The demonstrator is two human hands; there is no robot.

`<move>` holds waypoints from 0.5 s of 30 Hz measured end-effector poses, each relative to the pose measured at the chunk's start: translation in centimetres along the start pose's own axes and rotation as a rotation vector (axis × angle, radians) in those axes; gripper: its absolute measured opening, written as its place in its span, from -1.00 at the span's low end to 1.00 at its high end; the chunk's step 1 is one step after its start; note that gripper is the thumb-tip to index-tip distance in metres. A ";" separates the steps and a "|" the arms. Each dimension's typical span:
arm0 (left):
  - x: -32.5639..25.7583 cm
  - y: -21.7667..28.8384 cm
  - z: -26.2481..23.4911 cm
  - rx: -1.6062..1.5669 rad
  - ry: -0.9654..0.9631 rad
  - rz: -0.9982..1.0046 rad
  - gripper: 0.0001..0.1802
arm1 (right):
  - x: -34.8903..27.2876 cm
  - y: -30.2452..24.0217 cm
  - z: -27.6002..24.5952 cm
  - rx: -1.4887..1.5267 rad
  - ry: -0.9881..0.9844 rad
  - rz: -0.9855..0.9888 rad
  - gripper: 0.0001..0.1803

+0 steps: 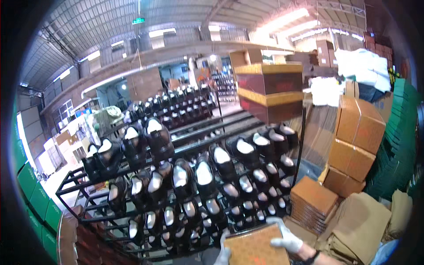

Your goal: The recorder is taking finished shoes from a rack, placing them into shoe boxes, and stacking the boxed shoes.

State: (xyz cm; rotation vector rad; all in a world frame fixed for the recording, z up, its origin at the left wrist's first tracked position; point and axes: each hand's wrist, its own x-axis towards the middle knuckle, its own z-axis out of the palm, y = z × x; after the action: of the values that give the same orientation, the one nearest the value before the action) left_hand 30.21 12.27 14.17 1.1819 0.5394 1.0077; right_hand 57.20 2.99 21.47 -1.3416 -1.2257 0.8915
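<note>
At the lower edge, my two white-gloved hands grip a tan cardboard box (256, 247) with reddish print on top and a dark far edge. The left hand (224, 254) is on its left side, mostly cut off by the picture's lower edge. On the right side, my right hand (287, 238) has its thumb over the top, and a dark band circles that wrist. Just beyond the box stands a black metal rack (70, 192) with rows of black shoes (204, 172) showing pale insoles.
To the right are a stack of tan cardboard (313, 194), strapped brown cartons (360, 119) and folded brown sacking (357, 225). Large yellow-and-maroon boxes (269, 84) sit at the rack's far end. Green boxes (27, 181) line the left; more shoe racks (176, 106) stand behind.
</note>
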 end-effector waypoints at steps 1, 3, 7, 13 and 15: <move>1.8 0.5 0.7 -0.074 -0.031 0.019 -0.19 | -0.7 2.3 -0.9 -0.196 0.003 -0.140 0.02; 2.5 0.6 0.4 -0.199 -0.063 0.013 -0.24 | -1.0 2.8 -0.4 0.022 0.053 -0.054 0.07; 4.2 -1.6 0.6 -0.019 0.068 -0.136 -0.51 | -0.7 5.7 0.4 0.085 0.309 -0.050 0.02; 8.6 -3.9 0.3 0.035 0.157 -0.212 -0.41 | -10.9 6.6 2.1 0.251 0.065 0.130 -0.04; 10.5 0.1 4.2 -0.011 -0.016 -0.274 -0.23 | -10.5 6.7 0.2 0.429 0.184 0.170 -0.05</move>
State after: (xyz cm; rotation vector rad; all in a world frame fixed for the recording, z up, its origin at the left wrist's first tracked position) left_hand 38.62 19.26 17.17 1.0718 0.6619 0.7653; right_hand 56.22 -6.59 13.58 -1.1579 -0.7341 1.0558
